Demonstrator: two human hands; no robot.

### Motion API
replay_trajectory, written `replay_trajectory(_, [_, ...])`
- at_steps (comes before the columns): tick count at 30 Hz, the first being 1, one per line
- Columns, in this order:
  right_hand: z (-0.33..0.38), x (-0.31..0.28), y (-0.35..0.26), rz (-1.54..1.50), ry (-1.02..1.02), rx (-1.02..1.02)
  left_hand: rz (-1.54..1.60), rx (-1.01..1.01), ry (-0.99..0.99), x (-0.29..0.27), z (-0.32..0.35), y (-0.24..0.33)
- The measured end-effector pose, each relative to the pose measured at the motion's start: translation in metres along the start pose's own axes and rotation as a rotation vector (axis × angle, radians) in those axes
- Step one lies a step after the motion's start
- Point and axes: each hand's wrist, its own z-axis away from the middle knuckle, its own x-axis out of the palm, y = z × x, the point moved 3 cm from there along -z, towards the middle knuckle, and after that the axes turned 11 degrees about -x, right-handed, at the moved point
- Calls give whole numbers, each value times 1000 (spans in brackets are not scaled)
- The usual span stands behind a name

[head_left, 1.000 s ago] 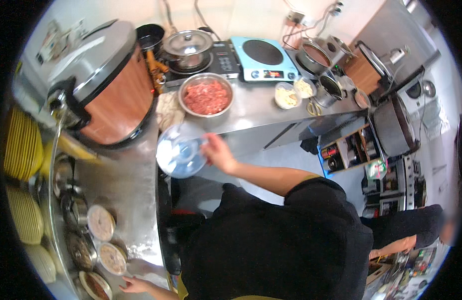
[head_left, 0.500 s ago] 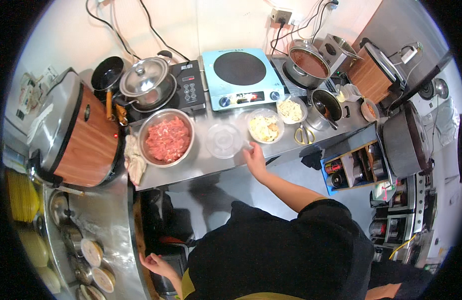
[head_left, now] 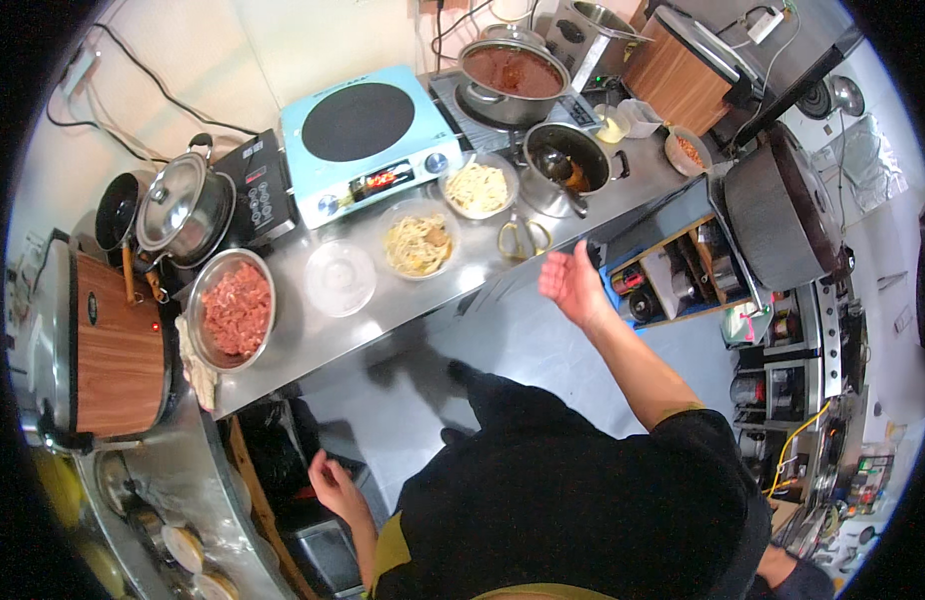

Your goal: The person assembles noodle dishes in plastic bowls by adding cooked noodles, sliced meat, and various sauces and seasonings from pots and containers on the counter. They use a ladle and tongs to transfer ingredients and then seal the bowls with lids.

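Observation:
My right hand (head_left: pixel 573 287) hovers off the counter's front edge, palm showing and fingers apart, holding nothing. Nearest to it lie yellow-handled scissors (head_left: pixel 524 238). My left hand (head_left: pixel 335 486) hangs low at the left, fingers loosely bent and apart, with nothing visible in it. On the steel counter (head_left: pixel 301 345), a metal bowl of raw meat pieces (head_left: pixel 238 310) stands left of a clear round plastic lid (head_left: pixel 340 278). Two clear tubs hold pale shredded food (head_left: pixel 420 240) and pale strips (head_left: pixel 478 188). A pot (head_left: pixel 535 192) with a ladle in it stands to their right.
Behind stand a light-blue induction cooker (head_left: pixel 361 122), a lidded pot (head_left: pixel 183 215) and a pot of red sauce (head_left: pixel 515 80). A wood-patterned cooker (head_left: pixel 121 335) is at left. Below the counter at right is a blue-edged box of containers (head_left: pixel 673 275); a large dark pot (head_left: pixel 783 200) stands beyond.
My view has turned to the right, so the counter appears shifted left. My right hand has moved right, away from near the lid and tub, to beyond the scissors.

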Motion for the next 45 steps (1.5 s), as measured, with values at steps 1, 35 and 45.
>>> replay_trajectory(1, [-3,23,-26,-109,29,15,19,92,-23,26,0,43])
replay_trajectory(35, [-29,-20,-283,1842,-622,-584,747,-379,-1069,525,-13,300])
replay_trajectory(45, [-3,18,-320,1449,-565,-160,791,-228,-1096,449,-18,358])
